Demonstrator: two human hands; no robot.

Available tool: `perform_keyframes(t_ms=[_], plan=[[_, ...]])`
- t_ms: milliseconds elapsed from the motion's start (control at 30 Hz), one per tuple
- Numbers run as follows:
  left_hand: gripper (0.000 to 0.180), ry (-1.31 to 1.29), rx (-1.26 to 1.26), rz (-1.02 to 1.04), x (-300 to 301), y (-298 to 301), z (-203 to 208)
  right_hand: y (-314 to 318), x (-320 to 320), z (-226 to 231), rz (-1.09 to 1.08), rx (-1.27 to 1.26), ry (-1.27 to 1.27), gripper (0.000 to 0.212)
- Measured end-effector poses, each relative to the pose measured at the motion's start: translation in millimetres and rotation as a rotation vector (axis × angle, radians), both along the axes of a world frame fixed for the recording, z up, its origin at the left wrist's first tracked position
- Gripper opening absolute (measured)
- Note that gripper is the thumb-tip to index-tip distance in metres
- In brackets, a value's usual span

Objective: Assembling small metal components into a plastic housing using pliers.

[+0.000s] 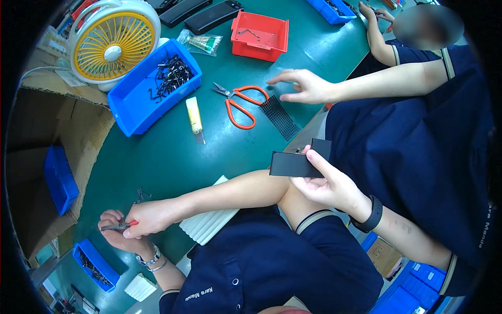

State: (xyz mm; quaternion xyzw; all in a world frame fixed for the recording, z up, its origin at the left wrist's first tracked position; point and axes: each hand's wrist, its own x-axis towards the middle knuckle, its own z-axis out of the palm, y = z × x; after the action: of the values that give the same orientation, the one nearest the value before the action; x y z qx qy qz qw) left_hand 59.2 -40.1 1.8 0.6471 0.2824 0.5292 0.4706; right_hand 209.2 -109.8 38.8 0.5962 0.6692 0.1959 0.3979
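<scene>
At the lower left, my right hand (154,215) grips small pliers (119,226) with red handles, its arm stretched across in front of me. My left hand (117,239), with a metal-banded watch at the wrist, is right beneath the pliers. Its fingers are curled near the jaws; whatever they pinch is too small to make out. Just beyond my hands lie some thin dark wire-like parts (140,196) on the green table (157,162). White ridged foam (209,222) lies under my right forearm.
At right, a co-worker holds a black flat piece (295,165); their other hand (308,86) hovers near a black mesh strip (280,118). Orange-handled scissors (240,107), a yellow-handled knife (194,116), a blue bin (125,104), a red bin (261,34) and a fan (112,52) stand or lie beyond.
</scene>
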Motion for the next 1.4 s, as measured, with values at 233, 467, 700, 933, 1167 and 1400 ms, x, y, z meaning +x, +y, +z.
perform_keyframes(t_ms=[233,467,700,933,1167,1400], plan=[[0.030,-0.004,-0.052,-0.011,-17,7,-3,5,-22,-8,-0.283,0.171,1.607,0.031],[0.026,-0.068,-0.099,0.023,-20,8,8,5,-3,0,-0.345,0.599,1.802,0.026],[0.014,-0.096,-0.105,-0.035,-18,-1,12,-52,5,-46,-0.449,0.941,1.176,0.016],[0.014,0.090,-0.015,-0.276,0,-39,21,-90,-4,-44,-0.476,0.838,1.119,0.024],[0.025,0.293,-0.208,-0.760,47,-128,33,-102,4,-48,-0.348,1.097,1.226,0.043],[0.047,0.098,-0.656,-1.183,113,-192,42,-174,34,-45,-0.462,1.414,1.127,0.031]])
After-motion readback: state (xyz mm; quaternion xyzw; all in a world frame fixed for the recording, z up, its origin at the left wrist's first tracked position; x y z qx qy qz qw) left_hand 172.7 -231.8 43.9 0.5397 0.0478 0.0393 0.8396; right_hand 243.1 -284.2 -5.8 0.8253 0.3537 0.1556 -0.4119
